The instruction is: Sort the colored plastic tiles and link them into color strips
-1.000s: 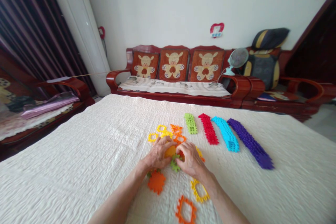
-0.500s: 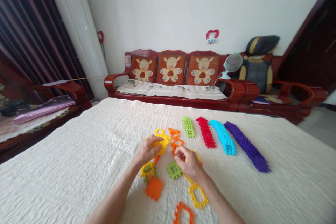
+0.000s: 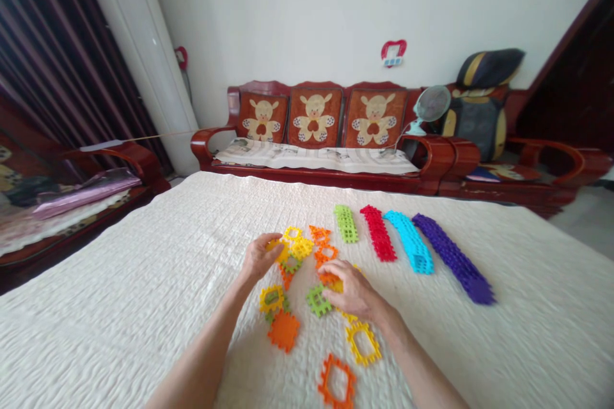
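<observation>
Soft, fairly bright light falls evenly, with faint shadows; a small glint marks the tall white cabinet (image 3: 139,45). Edges stretch and blur slightly.

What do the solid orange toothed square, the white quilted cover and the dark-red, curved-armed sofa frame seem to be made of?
Solid orange toothed square: probably moulded plastic, fairly matte, given its even colour and regular teeth.
White quilted cover: soft-looking matte fabric, with stitched-looking ridges.
Dark-red sofa frame: likely varnished wood, since its curved arms shine; grain isn't readable.
</observation>
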Available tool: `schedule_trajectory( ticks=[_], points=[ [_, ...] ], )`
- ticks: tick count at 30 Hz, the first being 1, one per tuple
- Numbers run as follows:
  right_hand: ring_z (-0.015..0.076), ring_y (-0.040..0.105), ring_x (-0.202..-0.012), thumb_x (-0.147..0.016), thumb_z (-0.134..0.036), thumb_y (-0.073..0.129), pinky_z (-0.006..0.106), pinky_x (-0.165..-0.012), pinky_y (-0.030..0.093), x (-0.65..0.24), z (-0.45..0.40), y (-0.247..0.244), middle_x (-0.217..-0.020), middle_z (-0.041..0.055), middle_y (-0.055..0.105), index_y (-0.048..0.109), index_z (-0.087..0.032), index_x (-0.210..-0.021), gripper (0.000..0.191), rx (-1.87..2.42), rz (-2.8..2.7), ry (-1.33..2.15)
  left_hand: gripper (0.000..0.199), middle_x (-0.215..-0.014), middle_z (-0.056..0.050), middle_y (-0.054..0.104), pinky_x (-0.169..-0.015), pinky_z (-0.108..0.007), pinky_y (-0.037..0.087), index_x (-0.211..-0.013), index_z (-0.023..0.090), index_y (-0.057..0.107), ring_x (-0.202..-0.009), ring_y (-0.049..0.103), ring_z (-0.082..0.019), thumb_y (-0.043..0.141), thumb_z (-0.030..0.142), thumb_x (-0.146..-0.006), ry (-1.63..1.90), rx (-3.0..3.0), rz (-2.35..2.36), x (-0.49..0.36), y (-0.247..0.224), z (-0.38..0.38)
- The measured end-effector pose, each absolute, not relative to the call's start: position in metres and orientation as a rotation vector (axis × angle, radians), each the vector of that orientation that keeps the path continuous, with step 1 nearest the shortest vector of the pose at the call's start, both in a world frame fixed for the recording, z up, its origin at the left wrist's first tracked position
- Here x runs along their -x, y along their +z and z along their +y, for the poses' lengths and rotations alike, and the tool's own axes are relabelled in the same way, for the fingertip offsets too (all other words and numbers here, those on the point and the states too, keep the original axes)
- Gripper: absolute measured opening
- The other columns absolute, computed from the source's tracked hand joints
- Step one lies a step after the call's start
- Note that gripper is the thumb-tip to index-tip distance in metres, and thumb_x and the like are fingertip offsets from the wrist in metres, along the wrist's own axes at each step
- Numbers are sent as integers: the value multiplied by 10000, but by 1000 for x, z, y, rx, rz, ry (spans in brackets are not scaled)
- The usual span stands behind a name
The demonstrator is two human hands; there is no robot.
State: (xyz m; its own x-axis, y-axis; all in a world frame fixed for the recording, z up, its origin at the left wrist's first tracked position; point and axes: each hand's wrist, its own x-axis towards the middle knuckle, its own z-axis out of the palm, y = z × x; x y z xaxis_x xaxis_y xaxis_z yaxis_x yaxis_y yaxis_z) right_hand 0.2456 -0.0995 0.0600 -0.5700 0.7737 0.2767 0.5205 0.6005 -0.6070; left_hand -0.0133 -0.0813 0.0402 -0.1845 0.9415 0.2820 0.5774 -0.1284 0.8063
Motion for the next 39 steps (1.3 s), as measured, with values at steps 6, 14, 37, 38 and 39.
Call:
schedule_trajectory(
  ticks=[6, 14, 37, 38, 39],
  points=[
    [209, 477, -1025, -572, -149, 604, 332, -877, 359, -250, -108, 65, -1102, 40, 551, 562, -241, -1075, 512, 1015, -2574, 533, 319, -968, -65, 667, -796, -308, 471, -1001, 194, 673, -841, 621, -181, 555, 365, -758, 1179, -1626, 2159, 39, 36, -77],
    [205, 443, -961, -561, -104, 579, 326, -831, 325, -239, -120, 61, -1004, 39, 511, 549, -219, -913, 371, 1124, -2621, 369, 326, -918, -48, 679, -777, -279, 449, -828, 193, 696, -860, 611, -180, 424, 371, -830, 1090, -1759, 2178, 38, 25, -80],
    [231, 545, -999, -741, -375, 524, 388, -867, 443, -274, -86, 26, -1041, 88, 561, 520, -192, -1109, 412, 1313, -1557, 667, 322, -943, -49, 682, -795, -271, 461, -880, 191, 692, -870, 620, -176, 426, 356, -804, 1229, -1596, 2226, 43, 8, -70],
    [233, 546, -994, -739, -381, 527, 388, -864, 447, -266, -86, 24, -1036, 89, 562, 524, -193, -1101, 408, 1311, -1528, 682, 318, -945, -47, 682, -804, -273, 456, -884, 194, 691, -876, 618, -176, 426, 352, -807, 1212, -1606, 2238, 43, 8, -70],
    [232, 547, -989, -736, -380, 534, 387, -865, 447, -256, -85, 23, -1032, 90, 563, 528, -194, -1095, 404, 1303, -1521, 693, 313, -948, -45, 681, -811, -274, 452, -889, 198, 690, -881, 616, -176, 427, 348, -811, 1197, -1614, 2248, 43, 8, -70]
  ],
)
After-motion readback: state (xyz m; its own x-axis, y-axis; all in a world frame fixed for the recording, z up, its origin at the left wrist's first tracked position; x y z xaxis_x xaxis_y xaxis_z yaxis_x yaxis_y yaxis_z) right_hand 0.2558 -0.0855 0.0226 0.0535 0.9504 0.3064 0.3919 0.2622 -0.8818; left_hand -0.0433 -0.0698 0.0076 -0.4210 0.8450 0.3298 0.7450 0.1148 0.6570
